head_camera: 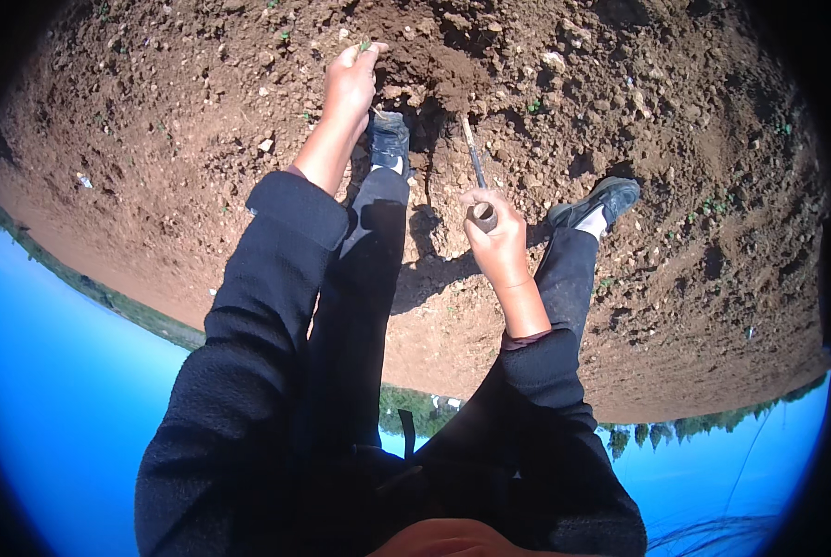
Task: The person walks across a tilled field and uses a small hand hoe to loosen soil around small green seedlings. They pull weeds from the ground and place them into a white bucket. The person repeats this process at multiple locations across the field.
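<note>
My left hand is above the soil at the upper middle, thumb and fingers pinched on a small green seedling. A thin pale stem or root hangs by its wrist side. Lower and to the right, my right hand is closed around the round handle of a hand tool, whose end looks hollow. Its narrow shaft points away from me, with the pale far end at a patch of darker loose soil. Whether that end is sunk in the soil, I cannot tell.
Cloddy brown soil with stones and scattered green sprouts surrounds me. My left shoe stands just below the left hand; my right shoe is right of the tool. Shadows fall between my legs. Trees line the field's edge.
</note>
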Motion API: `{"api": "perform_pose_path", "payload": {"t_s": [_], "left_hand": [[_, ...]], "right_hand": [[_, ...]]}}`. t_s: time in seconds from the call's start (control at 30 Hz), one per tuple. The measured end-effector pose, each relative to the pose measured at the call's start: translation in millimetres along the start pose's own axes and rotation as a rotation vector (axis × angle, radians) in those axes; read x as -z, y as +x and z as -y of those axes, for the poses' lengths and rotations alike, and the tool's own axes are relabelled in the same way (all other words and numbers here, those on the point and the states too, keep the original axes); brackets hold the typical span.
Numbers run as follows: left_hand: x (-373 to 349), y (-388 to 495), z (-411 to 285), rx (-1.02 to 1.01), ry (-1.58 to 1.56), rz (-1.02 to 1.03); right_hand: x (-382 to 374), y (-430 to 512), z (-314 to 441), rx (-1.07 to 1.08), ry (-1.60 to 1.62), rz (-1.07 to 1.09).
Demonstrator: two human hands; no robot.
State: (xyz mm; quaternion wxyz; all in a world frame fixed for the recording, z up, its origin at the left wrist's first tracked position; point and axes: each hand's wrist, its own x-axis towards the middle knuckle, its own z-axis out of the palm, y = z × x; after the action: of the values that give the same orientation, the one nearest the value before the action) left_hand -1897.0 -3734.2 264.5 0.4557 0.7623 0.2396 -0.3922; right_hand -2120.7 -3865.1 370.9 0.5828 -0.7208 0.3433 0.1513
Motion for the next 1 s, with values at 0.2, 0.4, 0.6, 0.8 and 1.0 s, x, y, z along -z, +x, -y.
{"api": "perform_pose_path", "payload": {"t_s": [0.2, 0.4, 0.6, 0.8, 1.0], "left_hand": [[-3, 2, 16, -0.057, 0.054, -0.021], [-9, -1, 32, -0.073, 0.09, -0.005], [-40, 18, 26, -0.402, 0.621, -0.03], [-78, 34, 30, -0.366, 0.754, -0.234], [-91, 57, 32, 0.026, 0.299, -0.202]], "right_hand": [[10, 0, 9, -0.422, 0.592, -0.103], [22, -3, 19, -0.511, 0.715, -0.096], [23, -24, 34, -0.501, 0.735, -0.083], [26, -25, 36, -0.47, 0.698, -0.062], [32, -25, 33, -0.424, 0.623, -0.061]]}}
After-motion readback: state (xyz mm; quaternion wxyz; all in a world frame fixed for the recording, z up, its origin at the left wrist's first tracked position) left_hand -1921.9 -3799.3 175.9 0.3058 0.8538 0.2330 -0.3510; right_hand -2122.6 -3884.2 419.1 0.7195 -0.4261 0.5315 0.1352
